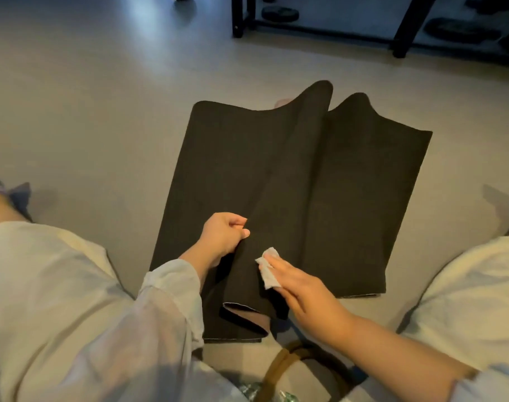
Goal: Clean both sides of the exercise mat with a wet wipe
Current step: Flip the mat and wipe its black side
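Wiping now: the person sits on the floor (102,111) with the exercise mat (349,198) spread between their knees, its middle raised in a long fold.
Mat position: it lies flat at both sides, the central ridge running from the near edge to the far edge; the near end of the fold is lifted clear of the floor.
Left hand (223,237): fingers curled, pinching the raised fold near its crest and holding it up.
Right hand (294,281): fingers straight and together, pressing the wet wipe (268,266) flat against the right slope of the fold.
Wipe: white, crumpled, partly under the fingertips, partly showing beyond them.
Doing it well: I'd say keep the fold taut with the left hand so the surface doesn't buckle under the push; run long overlapping strokes along the ridge; keep the palm flat so the wipe stays spread.
Watch for: the wipe bunching up, and patches missed inside the crease.
Progress: cannot tell how much is cleaned; no wet marks show.
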Tool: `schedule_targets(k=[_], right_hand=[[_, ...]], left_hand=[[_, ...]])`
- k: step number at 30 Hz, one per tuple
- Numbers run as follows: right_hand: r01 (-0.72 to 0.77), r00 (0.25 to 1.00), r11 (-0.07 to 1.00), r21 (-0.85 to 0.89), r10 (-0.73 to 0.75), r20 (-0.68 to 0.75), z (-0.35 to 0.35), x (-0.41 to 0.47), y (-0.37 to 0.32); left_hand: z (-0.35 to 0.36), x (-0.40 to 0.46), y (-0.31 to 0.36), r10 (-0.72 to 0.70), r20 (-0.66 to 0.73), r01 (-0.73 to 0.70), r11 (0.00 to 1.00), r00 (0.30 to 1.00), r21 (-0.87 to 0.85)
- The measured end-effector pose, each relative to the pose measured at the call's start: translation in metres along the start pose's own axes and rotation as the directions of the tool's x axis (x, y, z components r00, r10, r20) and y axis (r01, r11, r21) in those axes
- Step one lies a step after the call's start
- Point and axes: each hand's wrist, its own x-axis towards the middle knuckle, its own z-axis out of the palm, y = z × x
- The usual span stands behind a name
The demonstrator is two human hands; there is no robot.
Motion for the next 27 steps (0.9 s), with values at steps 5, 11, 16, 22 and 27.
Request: schedule_targets(k=[5, 11, 16, 22, 27], right_hand=[[-0.133, 0.988, 0.991, -0.001, 0.132, -0.082, 0.003, 0.033, -0.001], [-0.133, 0.989, 0.987, -0.095, 0.126, -0.074, 0.012, 0.057, 0.006], [-0.226, 0.941, 0.974, 0.02, 0.224, -0.252, 0.013, 0.065, 0.008], [-0.362, 0.92, 0.914, -0.183, 0.319, -0.227, 0.001, 0.057, 0.041], [-0.213, 0.958, 0.891, -0.4, 0.271, 0.093, 0.011, 0.049, 0.055]], left_hand=[[-0.045, 0.004, -0.023, -0.046, -0.131, 0.045, 0.999, 0.99, -0.012], [-0.07, 0.013, -0.063, -0.233, -0.204, 0.207, 0.968, 0.951, -0.144], [-0.084, 0.02, -0.09, -0.331, -0.214, 0.272, 0.926, 0.919, -0.263], [-0.106, 0.017, -0.09, -0.298, -0.371, 0.179, 0.93, 0.88, -0.322], [-0.093, -0.007, -0.036, 0.362, -0.298, -0.293, 0.923, 0.883, 0.25]])
